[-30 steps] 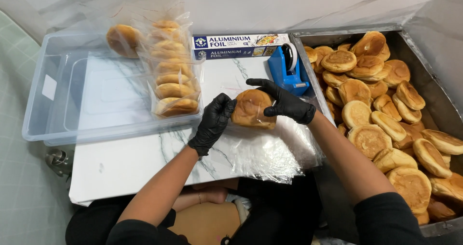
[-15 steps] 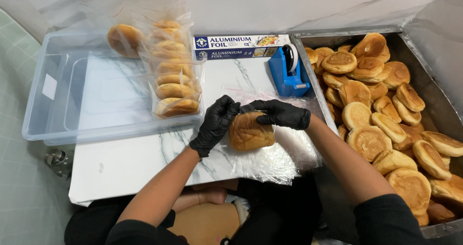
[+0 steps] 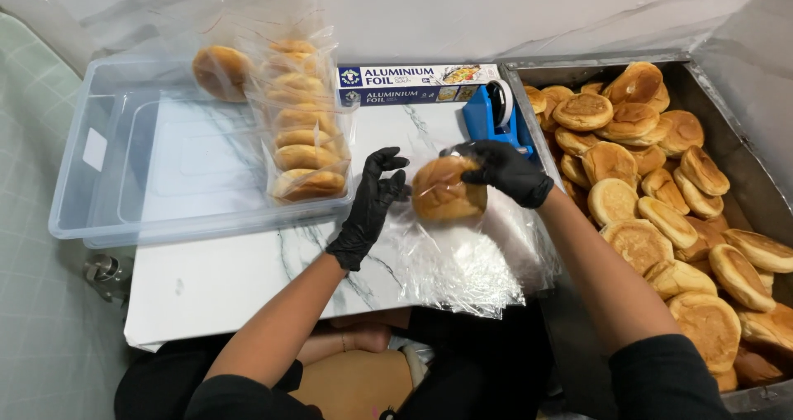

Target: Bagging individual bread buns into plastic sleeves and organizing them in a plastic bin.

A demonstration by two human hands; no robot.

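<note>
Where plastic spreads, bun (image 3: 446, 190) mid-table.

A big metal tray (image 3: 747, 114) on the right is full of round golden buns (image 3: 652, 222). A clear plastic box (image 3: 124, 189) sits on the left of the white marble surface (image 3: 223, 280). A clear bag of buns (image 3: 301, 131) leans on the box's right wall, with one more bun (image 3: 219, 69) just behind it. A long blue and white cardboard box (image 3: 413, 84) lies at the back. A blue tape holder (image 3: 491, 114) stands beside the tray.
</note>
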